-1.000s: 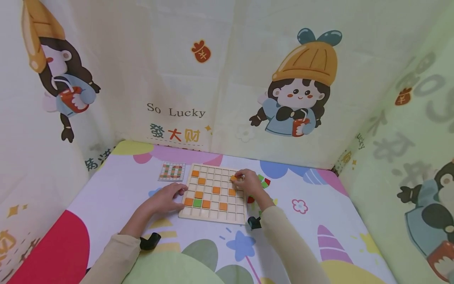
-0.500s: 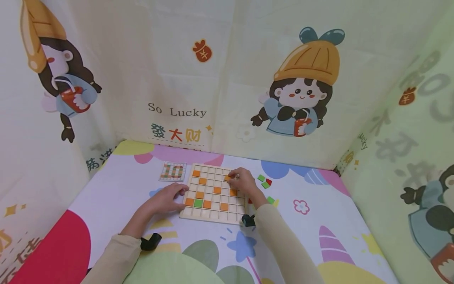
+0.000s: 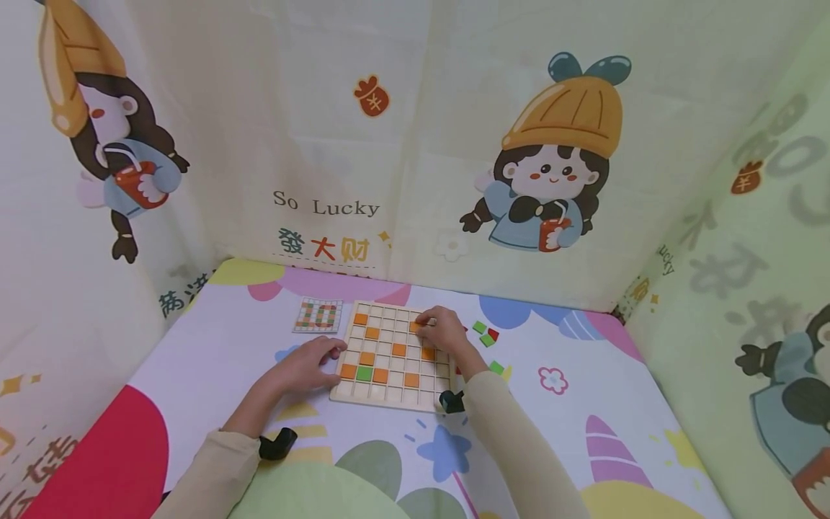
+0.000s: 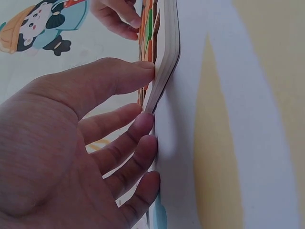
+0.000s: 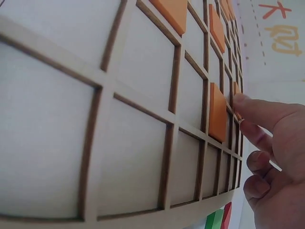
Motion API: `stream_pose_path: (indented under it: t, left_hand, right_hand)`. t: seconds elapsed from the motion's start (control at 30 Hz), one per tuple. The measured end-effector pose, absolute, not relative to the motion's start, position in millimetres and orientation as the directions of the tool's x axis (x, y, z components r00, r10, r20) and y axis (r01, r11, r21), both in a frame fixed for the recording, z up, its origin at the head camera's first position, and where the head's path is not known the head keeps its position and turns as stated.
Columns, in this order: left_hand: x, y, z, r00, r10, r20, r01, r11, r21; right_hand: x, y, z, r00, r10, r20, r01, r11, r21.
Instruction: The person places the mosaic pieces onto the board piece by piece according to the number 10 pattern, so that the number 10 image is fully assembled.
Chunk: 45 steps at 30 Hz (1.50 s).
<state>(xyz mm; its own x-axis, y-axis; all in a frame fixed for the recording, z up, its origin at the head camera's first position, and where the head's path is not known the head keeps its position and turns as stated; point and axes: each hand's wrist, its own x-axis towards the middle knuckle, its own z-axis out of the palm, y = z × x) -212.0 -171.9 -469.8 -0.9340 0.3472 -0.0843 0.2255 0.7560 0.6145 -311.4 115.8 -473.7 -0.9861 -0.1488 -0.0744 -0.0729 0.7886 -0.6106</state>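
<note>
Right hand (image 3: 447, 336) pinches an orange tile (image 3: 415, 326) between its fingertips near the far-right corner of the grid board (image 3: 389, 393); left hand (image 3: 305, 366), fingers loosely extended, touches the near-left edge. Bench (image 3: 560, 422) is white with coloured prints; cream printed sheets (image 3: 428, 158) enclose its back and sides. Grid board lies flat, roughly square, axes nearly equal, side edges pointing toward the back.

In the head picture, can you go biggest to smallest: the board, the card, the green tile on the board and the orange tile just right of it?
1. Board
2. Card
3. Green tile and orange tile: they look alike, so I can't rank them.
</note>
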Motion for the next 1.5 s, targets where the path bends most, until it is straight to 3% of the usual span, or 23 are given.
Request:
stream_pose_path:
  t: [0.57,1.07,1.5]
  left_hand:
    - [-214,-175,-472,-0.928,0.365,-0.076,0.243,0.745,0.621]
    - [-214,-175,-472,-0.926,0.369,-0.077,0.245,0.745,0.621]
    - [-214,-175,-473,-0.927,0.368,-0.072,0.248,0.746,0.618]
  right_hand:
    - [-300,161,-472,-0.996,-0.075,0.043,-0.085,0.757,-0.647]
    - [-301,194,-471,-0.997,0.042,-0.071,0.077,0.775,-0.627]
    - [-304,191,-479,-0.998,0.013,-0.067,0.049,0.825,-0.563]
